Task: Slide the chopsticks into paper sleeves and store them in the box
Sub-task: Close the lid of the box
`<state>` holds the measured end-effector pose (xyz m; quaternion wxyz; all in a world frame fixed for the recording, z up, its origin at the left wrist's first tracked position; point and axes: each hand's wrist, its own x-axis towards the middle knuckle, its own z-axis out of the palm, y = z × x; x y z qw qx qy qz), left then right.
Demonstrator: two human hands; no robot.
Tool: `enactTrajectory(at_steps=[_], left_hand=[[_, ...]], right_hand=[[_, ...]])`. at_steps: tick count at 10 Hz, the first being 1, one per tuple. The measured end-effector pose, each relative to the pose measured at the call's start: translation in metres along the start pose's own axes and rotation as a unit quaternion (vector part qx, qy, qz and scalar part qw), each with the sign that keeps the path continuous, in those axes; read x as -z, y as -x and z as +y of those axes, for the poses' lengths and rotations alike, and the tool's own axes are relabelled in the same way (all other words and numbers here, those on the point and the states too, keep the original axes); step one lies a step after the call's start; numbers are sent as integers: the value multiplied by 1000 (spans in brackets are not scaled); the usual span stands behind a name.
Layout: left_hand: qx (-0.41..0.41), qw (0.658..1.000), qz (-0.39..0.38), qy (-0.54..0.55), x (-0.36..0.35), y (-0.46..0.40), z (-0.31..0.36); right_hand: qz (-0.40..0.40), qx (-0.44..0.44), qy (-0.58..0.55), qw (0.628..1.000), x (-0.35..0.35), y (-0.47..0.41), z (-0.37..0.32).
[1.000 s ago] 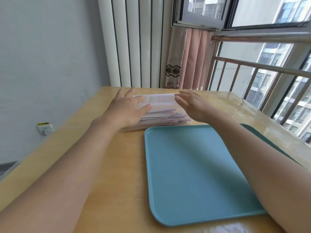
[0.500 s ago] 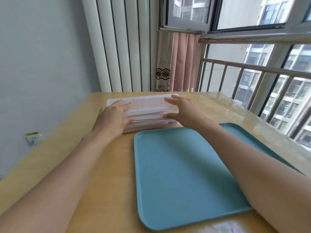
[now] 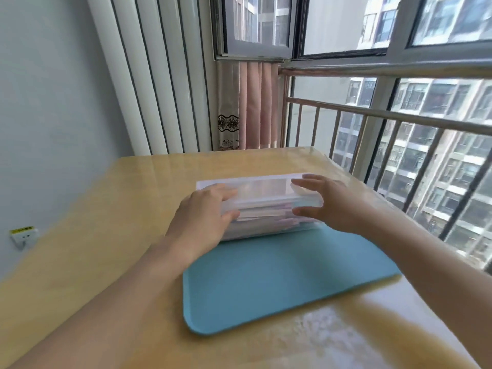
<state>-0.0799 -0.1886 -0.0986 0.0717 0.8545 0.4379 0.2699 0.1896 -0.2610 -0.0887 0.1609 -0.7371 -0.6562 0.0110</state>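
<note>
Head view: both hands, left [image 3: 205, 211] and right [image 3: 327, 203], grip the unlabelled clear box [image 3: 266, 206].

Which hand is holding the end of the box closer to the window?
The right hand. It grips the clear box at the end nearer the window railing, while the left hand holds the end toward the wall.

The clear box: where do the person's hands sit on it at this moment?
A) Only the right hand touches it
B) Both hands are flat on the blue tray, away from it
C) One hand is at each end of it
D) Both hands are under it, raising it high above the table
C: the left hand is at the left end of the clear box and the right hand at its right end, behind the blue tray.
</note>
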Motion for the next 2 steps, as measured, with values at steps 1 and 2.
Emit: enactTrajectory(at_steps=[1, 2], left_hand=[[-5, 999, -34, 0, -5, 15, -1], [13, 994, -112, 10, 12, 18, 1]], right_hand=[[-23, 17, 28, 999, 3, 17, -9], [-72, 34, 37, 996, 27, 26, -19]])
